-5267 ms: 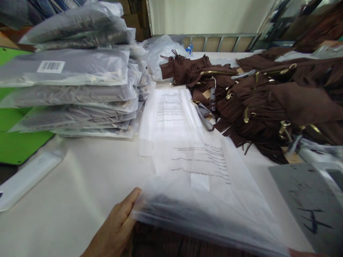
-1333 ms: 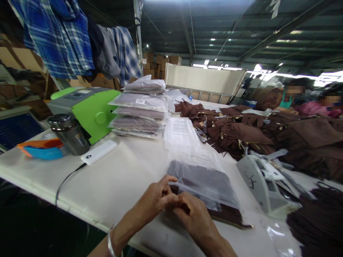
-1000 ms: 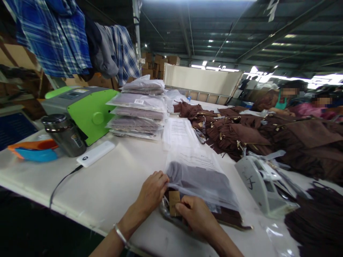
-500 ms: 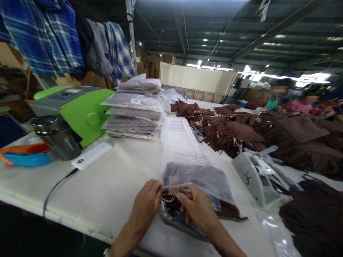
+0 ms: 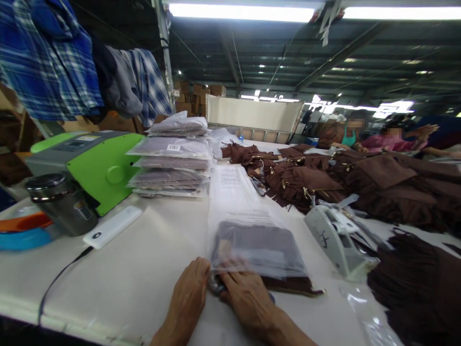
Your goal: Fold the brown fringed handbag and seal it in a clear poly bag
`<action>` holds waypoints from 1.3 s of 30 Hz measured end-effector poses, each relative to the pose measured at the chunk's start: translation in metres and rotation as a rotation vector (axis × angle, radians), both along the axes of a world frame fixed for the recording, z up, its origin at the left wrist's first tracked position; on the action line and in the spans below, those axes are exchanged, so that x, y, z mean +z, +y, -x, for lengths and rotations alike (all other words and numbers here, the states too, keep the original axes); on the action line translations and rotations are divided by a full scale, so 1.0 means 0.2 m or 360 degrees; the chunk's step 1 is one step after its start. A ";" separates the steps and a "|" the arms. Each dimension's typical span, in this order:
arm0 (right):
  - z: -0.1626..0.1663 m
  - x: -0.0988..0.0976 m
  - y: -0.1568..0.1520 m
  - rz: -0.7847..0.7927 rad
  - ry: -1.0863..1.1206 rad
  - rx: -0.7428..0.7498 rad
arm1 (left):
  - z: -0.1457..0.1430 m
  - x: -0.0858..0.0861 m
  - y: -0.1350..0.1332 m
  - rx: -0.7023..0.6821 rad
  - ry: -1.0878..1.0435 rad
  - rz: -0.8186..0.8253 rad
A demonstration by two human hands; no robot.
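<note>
The pouch (image 5: 290,284) lies mostly in the bag (image 5: 248,215), long axis left to right, ahead of the 2 hands, the right hand (image 5: 245,290) nearer, flat-fingered, gripping nothing visible, the left hand (image 5: 189,288), fingers together, by the bag's near-left corner, hold unclear.
</note>
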State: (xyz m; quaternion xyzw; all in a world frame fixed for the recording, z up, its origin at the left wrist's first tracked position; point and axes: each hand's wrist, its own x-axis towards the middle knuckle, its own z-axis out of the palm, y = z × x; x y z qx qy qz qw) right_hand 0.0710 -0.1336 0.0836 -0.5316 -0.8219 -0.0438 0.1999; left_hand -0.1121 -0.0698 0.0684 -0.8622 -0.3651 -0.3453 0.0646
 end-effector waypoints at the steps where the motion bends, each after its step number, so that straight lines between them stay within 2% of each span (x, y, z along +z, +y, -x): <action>1: 0.00 0.01 0.01 0.0014 0.0028 0.0033 | 0.02 -0.01 0.01 0.0026 0.0039 -0.0010; 4: 0.00 0.01 0.05 0.0000 0.0086 0.0080 | 0.08 -0.02 0.05 0.0148 0.0179 0.0006; 7: 0.01 -0.03 0.10 -0.0051 0.0082 0.0045 | 0.10 -0.02 0.08 0.0196 0.0329 0.0069; 12: 0.06 -0.10 0.27 -0.0049 0.0010 -0.0088 | 0.13 0.00 0.08 0.0239 0.0461 0.0418; 15: 0.09 -0.07 0.34 -0.0019 -0.0007 -0.0146 | 0.17 0.03 0.08 0.0108 0.0335 0.0507; 18: 0.06 0.01 0.23 -0.0136 0.0112 -0.0065 | 0.16 0.08 0.03 -0.0011 0.0046 0.0290; 20: -0.03 0.06 0.06 -0.0218 0.0297 -0.0024 | 0.09 0.12 -0.04 -0.0219 0.0001 0.0224; 22: -0.17 0.08 -0.12 -0.0262 0.0479 -0.0083 | -0.04 0.15 -0.13 -0.0554 0.0100 0.0251; 24: -0.36 0.09 -0.25 -0.0339 0.0567 -0.0310 | -0.23 0.15 -0.21 -0.0848 0.0218 0.0217; 25: -0.45 0.08 -0.29 -0.0377 0.0599 -0.0496 | -0.33 0.14 -0.23 -0.0914 0.0257 0.0153; 26: -0.54 0.07 -0.31 -0.0403 0.0636 -0.0691 | -0.43 0.12 -0.25 -0.0940 0.0297 0.0099; 28: -0.68 0.04 -0.29 -0.0300 0.0748 -0.0934 | -0.62 0.06 -0.24 -0.0921 0.0323 0.0019; 31: -0.77 0.01 -0.18 0.0014 0.1037 -0.0965 | -0.83 -0.01 -0.18 -0.0808 0.0375 -0.0017; 34: -0.77 0.00 -0.08 0.0129 0.1246 -0.0952 | -0.93 -0.02 -0.12 -0.0742 0.0388 0.0013; 39: -0.79 -0.03 -0.03 0.0208 0.1614 -0.1015 | -0.99 0.06 -0.10 -0.0770 0.0411 0.0149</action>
